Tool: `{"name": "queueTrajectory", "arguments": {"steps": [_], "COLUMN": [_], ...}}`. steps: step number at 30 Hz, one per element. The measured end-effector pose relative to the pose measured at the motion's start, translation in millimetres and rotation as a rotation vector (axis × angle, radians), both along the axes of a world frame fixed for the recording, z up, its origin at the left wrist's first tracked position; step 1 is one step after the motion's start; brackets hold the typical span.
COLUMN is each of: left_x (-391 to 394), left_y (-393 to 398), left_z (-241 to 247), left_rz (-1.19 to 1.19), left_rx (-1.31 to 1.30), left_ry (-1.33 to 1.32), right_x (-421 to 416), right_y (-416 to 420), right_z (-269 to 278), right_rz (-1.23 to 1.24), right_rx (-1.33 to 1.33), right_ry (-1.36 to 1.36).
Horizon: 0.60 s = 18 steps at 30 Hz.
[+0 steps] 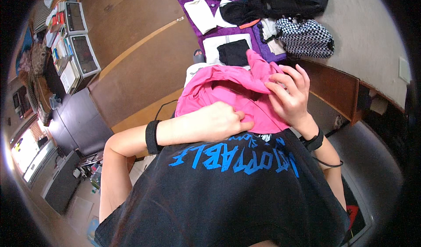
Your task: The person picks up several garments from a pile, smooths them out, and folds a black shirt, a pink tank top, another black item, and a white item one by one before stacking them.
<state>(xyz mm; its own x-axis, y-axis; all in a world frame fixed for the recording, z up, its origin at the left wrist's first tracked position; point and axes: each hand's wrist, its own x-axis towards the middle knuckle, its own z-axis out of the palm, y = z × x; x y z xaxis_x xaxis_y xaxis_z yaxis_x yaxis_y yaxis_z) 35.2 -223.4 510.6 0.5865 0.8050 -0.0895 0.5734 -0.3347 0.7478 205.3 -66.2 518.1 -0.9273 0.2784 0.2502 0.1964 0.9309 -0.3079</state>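
Note:
A pink garment [230, 82] is bunched against my torso, its edge gathered in a loop with a shadowed hollow inside. My left hand [227, 120] lies across its near side, fingers curled into the cloth at my belly. At the garment's right side, my right hand [289, 91] pinches its edge between thumb and fingers, the other fingers spread. Just beyond it, a folded black cloth [234, 52] rests on a folded white cloth [210, 44], upon a purple towel [227, 31].
Farther out are another folded white cloth [200, 15], a black bag [296, 0] and a black-and-white checkered bag [306, 38]. Crates [82, 53] with books [62, 54] stand at left. A grey chair [365, 155] is at right. A dark slipper [198, 58] shows beside the towel.

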Motion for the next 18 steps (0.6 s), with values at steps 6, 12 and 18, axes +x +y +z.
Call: {"name": "queueTrajectory", "arguments": {"steps": [6,12,18], "left_x": [-1,0,0], "left_y": [4,7,4], "left_z": [2,0,-5], "left_rz": [-0.01,-0.024,0.085], "left_rx": [0.037,0.07,0.068], "left_ry": [-0.047,-0.161,-0.27], "right_x": [14,21,20], "right_y": [-18,-27,-43], "right_z": [12,-4,-6], "right_rz": [-0.085,-0.154,-0.105], "right_rx": [0.044,-0.267,-0.289], "right_ry": [0.045,0.116,0.139]}}
